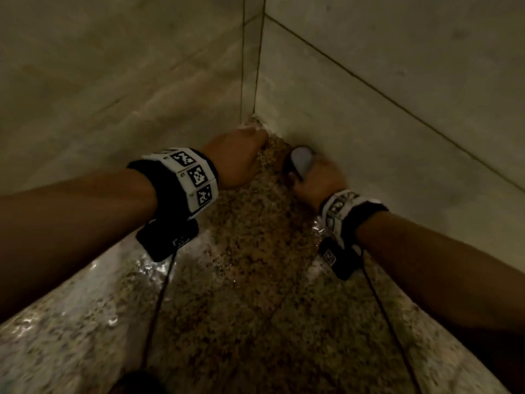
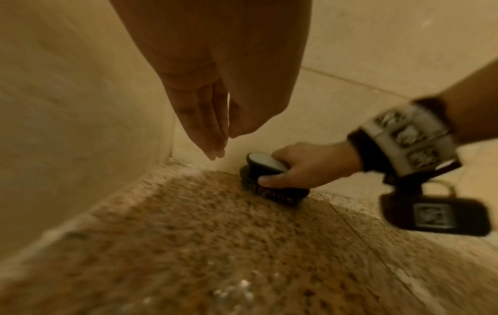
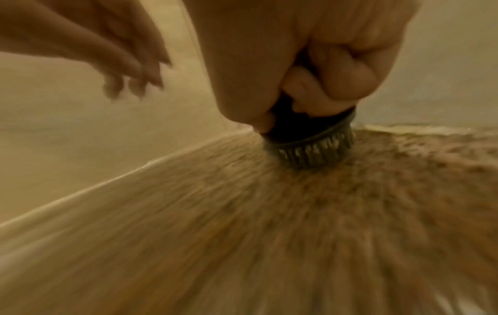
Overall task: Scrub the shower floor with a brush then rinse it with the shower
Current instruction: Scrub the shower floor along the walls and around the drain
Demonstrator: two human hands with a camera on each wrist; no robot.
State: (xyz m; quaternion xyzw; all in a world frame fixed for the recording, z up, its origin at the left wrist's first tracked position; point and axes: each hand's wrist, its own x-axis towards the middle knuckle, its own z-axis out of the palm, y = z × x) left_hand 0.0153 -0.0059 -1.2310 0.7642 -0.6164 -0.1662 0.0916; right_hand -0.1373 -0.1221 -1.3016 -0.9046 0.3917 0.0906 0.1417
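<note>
No brand name or readable writing shows anywhere; the only markings are the black-and-white square code tags on the left wristband (image 1: 189, 177) and the right wristband (image 1: 342, 211), and on the small black units hanging under them, blurred in the wrist views.

The right hand (image 1: 318, 177) has its fingers (image 3: 342, 83) clenched round the grey-topped handle of a black scrub brush (image 2: 266, 177), whose bristles press on the speckled shower floor (image 1: 255, 280), close to the corner and just beside the right-hand wall tile (image 1: 397, 137). The hand hides most of the handle.

The left hand (image 2: 215, 119) hangs above the floor near the corner, fingers straight, relaxed and pointing down, holding nothing.

The floor gleams wet along both wall edges. The right wrist view is heavily streaked with blur, so the floor's texture and the bristle detail are hard to make out. Both forearms are cut off at the frame edges.
</note>
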